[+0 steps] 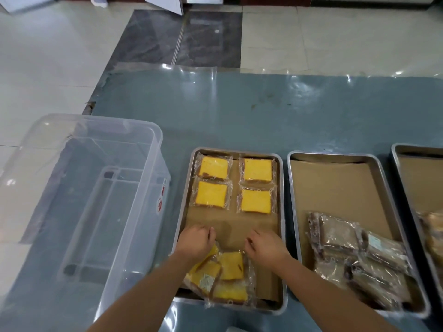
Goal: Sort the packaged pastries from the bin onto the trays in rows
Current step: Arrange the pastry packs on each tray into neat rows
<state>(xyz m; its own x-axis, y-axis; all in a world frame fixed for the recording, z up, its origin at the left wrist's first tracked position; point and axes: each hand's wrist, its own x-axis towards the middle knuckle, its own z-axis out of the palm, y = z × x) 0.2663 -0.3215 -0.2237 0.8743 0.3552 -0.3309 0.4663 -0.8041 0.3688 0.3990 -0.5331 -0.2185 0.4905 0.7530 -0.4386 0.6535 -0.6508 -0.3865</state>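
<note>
Crinkly clear-wrapped square yellow pastries (236, 185)

A blue-grey table (239, 116) under clear plastic sheeting carries a clear plastic bin (79, 200) at the left. Beside it stand three metal trays: left (183, 212), middle (293, 212), right (395, 159).

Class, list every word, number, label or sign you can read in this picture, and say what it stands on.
None can be read.
Red and white sticker on the clear plastic bin: too blurred to read.
Pale label on a yellow pastry packet: too small.
Pale label on a brown pastry packet: too small.
</note>
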